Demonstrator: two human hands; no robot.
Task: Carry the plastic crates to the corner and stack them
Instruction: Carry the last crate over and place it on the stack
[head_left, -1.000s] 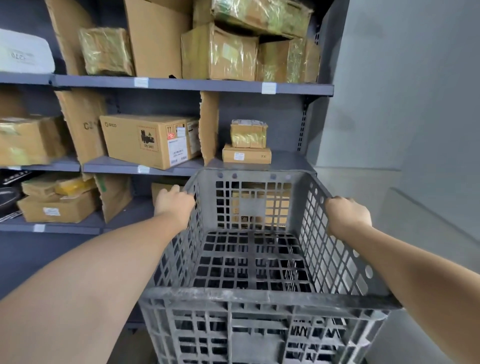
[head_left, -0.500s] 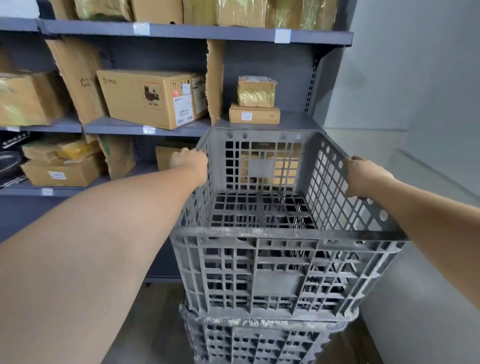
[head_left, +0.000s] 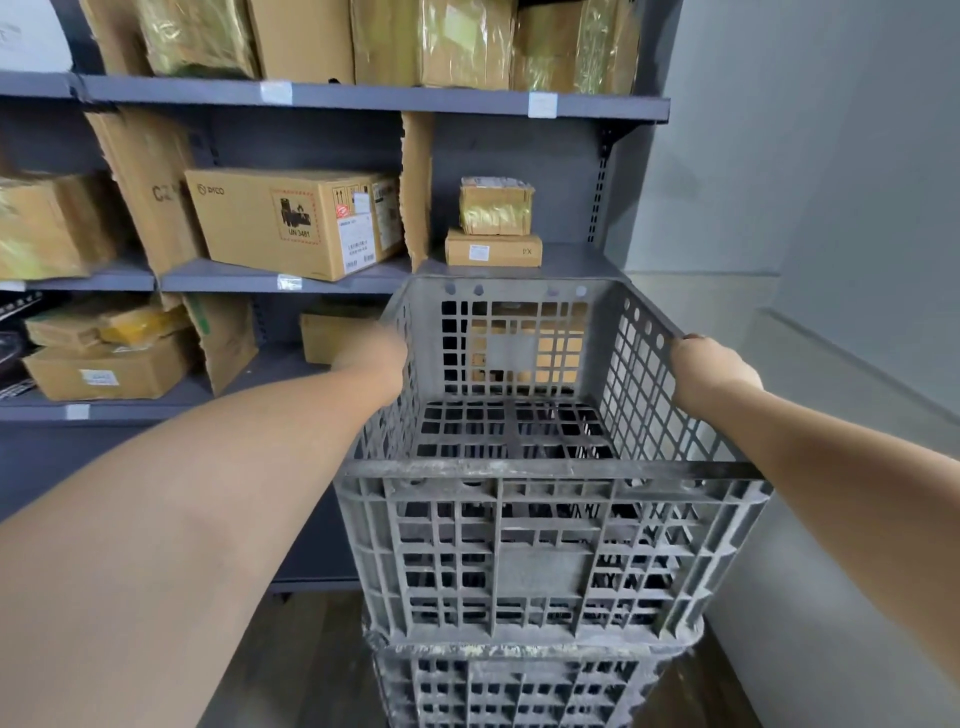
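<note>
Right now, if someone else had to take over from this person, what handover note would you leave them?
Left hand: on the top crate's left rim, blurred, so the grip cannot be told.
Right hand: grips the right rim.
Top crate sits on, or just above, a lower crate in the corner between the shelving unit and the wall; the seam looks closed.
Done: crate carried over and placed on the stack.
Left: check that it is seated, let go, fetch any crates that remain.

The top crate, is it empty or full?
Empty. The top crate shows only its bare grid floor inside, seen through to the bottom.
</note>
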